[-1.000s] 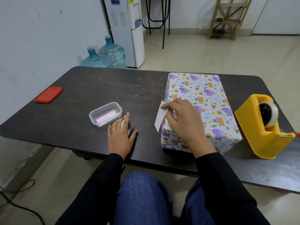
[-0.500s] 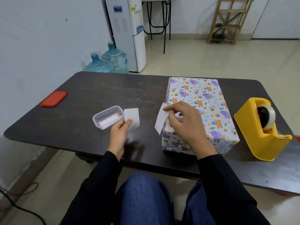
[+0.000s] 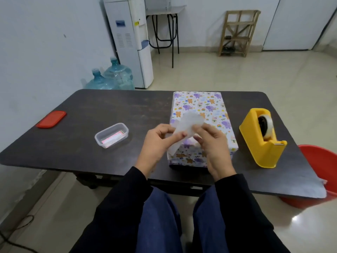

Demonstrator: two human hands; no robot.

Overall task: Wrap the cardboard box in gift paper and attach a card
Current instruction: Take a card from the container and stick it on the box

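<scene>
The box [image 3: 200, 105] lies flat on the dark tabletop [image 3: 113, 106], right of the middle, with its long side running away from the person and its near end close to the front edge. It is fully covered in white gift paper printed with purple elephants, orange bears, small rainbows and blue squares; the paper sits smooth and tight, with crisp edges at the corners that show. Above the near half of the box, both hands hold a white card [image 3: 188, 122]. The left hand [image 3: 156, 143] pinches its lower left part between thumb and curled fingers [image 3: 179, 136], and the right hand [image 3: 214, 145] pinches its right edge, fingers bent round it. The card is blurred and looks thin and pale, with a rounded top edge and a strip hanging lower down in front of the box side; I cannot tell whether it is one piece or two. Right of the box, apart from it, stands a yellow tape dispenser [image 3: 262, 147]. To the left lie a clear tub [image 3: 111, 135] holding pink-edged slips and, farther off, a red lid [image 3: 51, 119]. A red bucket [image 3: 319, 168] stands on the floor beyond the right corner.
</scene>
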